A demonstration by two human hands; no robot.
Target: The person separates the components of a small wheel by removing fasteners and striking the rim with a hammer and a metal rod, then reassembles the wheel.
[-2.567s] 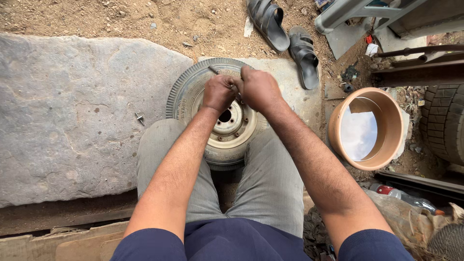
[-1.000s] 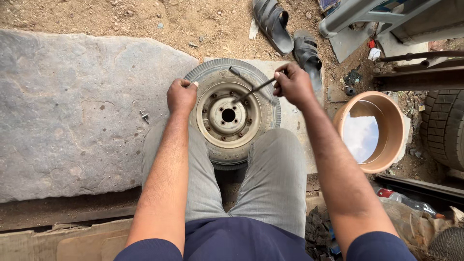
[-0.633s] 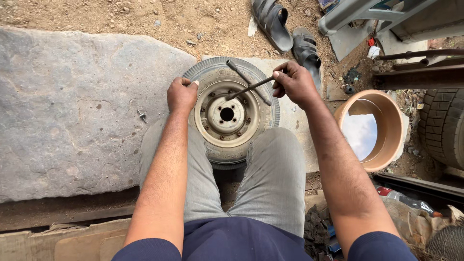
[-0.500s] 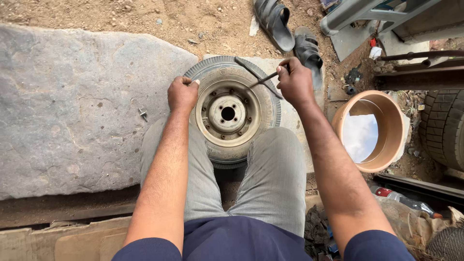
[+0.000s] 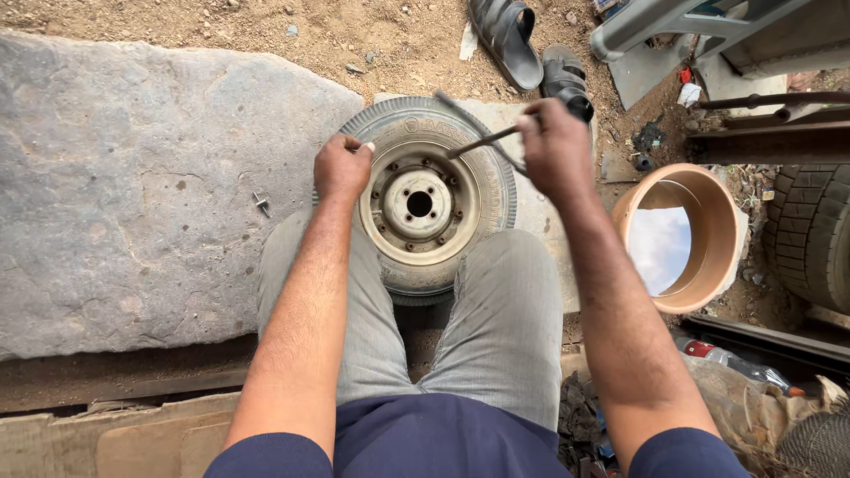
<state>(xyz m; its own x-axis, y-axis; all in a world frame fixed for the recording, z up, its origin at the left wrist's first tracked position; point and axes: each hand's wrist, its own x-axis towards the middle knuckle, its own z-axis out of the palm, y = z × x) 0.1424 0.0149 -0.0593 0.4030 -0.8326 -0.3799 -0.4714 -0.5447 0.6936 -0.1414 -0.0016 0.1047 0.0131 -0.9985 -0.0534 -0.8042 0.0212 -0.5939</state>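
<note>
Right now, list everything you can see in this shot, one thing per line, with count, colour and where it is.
Small tyre on a cream steel rim: one, grey rubber, lying flat between the knees.
Thin metal cross-shaped wrench: one, dark, over the tyre's upper right.
Flat stone slab: one, grey, left.
Small metal bolt: one, silvery, on the slab.
Rubber sandals: two, black, on the dirt above.
Round clay-coloured tub of water: one, right.
Large treaded tyre: one, black, far right edge.
Plastic bottle: one, clear, lower right.
Left hand: on the tyre's upper left edge.
Right hand: gripping the wrench.
</note>
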